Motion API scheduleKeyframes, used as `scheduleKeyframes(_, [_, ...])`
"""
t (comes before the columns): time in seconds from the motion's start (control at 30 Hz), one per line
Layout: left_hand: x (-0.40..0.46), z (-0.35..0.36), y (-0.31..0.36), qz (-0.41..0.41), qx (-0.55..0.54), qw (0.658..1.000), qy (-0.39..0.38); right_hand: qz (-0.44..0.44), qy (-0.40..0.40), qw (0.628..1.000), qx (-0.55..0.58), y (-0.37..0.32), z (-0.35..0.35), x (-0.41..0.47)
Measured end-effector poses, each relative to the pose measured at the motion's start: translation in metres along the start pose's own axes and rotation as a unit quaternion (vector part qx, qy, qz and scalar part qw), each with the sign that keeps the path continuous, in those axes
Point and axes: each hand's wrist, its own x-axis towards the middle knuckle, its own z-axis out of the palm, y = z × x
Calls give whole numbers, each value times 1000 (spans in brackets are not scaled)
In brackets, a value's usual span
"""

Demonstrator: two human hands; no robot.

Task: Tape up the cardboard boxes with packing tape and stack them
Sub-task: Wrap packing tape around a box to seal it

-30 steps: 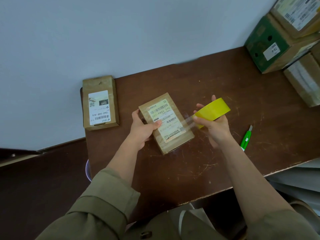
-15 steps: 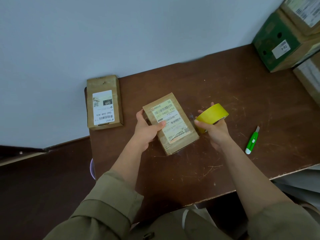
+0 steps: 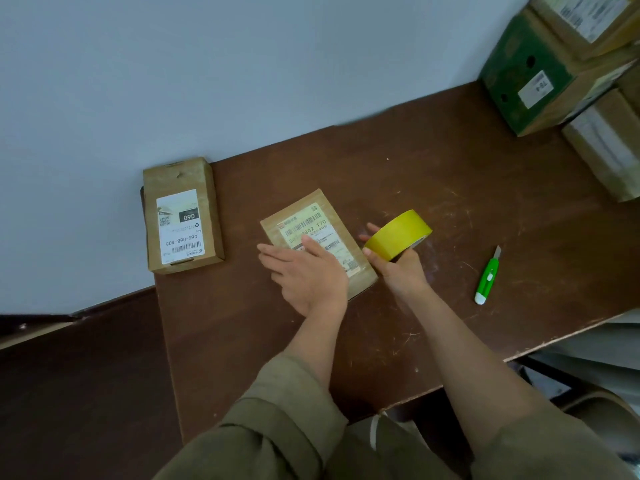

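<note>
A small cardboard box (image 3: 311, 223) with a pale green label lies flat in the middle of the brown table (image 3: 450, 188). My left hand (image 3: 304, 275) rests flat on its near half, fingers spread, pressing down and hiding that part. Just right of the box, my right hand (image 3: 398, 268) grips a yellow roll of packing tape (image 3: 398, 233), held on edge above the table. A second cardboard box (image 3: 181, 216) with a white barcode label lies at the table's far left corner against the wall.
A green utility knife (image 3: 487, 277) lies on the table right of my right hand. A green and brown carton (image 3: 530, 77) and other cardboard boxes (image 3: 602, 147) are piled at the far right. The table's front edge runs just below my forearms.
My left hand went from gripping the box's left edge to lying flat on top of it. The stretch of tape seen a second ago between roll and box is gone.
</note>
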Motion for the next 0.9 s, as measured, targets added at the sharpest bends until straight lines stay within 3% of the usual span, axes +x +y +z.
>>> scheduleKeyframes(0.1, [-4, 6, -2, 10, 97, 995, 8, 16, 5, 1000, 14, 3, -2, -4])
scheduleKeyframes(0.17, [-12, 9, -5, 150, 139, 979, 26, 17, 3, 1000, 22, 2, -3, -5])
scheduleKeyframes(0.23, [-9, 16, -8, 302, 213, 929, 37, 8, -1, 1000, 19, 0, -3, -3])
scheduleKeyframes(0.27, [-4, 20, -7, 326, 236, 915, 29, 7, -1, 1000, 20, 0, -4, -2])
scheduleKeyframes(0.43, [-5, 23, 3, 255, 258, 931, -43, 8, 4, 1000, 2, 4, -4, -4])
scheduleKeyframes(0.6, [-5, 28, 11, 224, 235, 945, -40, 8, 3, 1000, 5, -2, -3, -2])
scheduleKeyframes(0.77, [0, 17, 12, 216, 115, 969, -23, 55, 4, 996, 73, -17, -6, -12])
scheduleKeyframes(0.9, [0, 0, 12, 237, -49, 970, -21, 11, -7, 997, 81, -40, -7, -24])
